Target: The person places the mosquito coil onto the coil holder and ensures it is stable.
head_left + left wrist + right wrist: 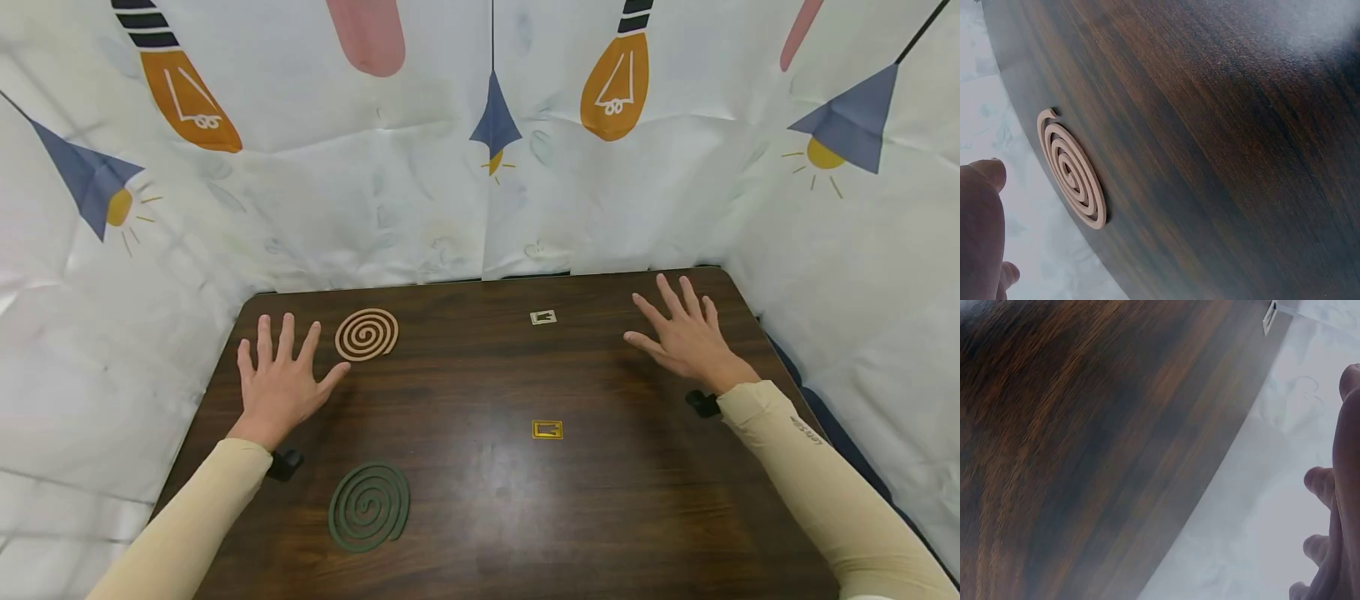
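My left hand is spread above the left side of the table, fingers straight and holding nothing. Just right of its thumb lies a tan mosquito coil, which the left wrist view also shows flat on the wood. Nearer to me sits a dark green mosquito coil. My right hand, fingers spread, hovers over the right side with nothing in its grasp. Left of it, toward the back edge, is a small silver-coloured metal piece with a cut-out. A similar gold-coloured piece lies closer to me.
The dark wooden table has rounded back corners. White cloth printed with lamps and bulbs hangs behind it and at both sides. A black wrist strap mount sits at my left wrist, another at my right.
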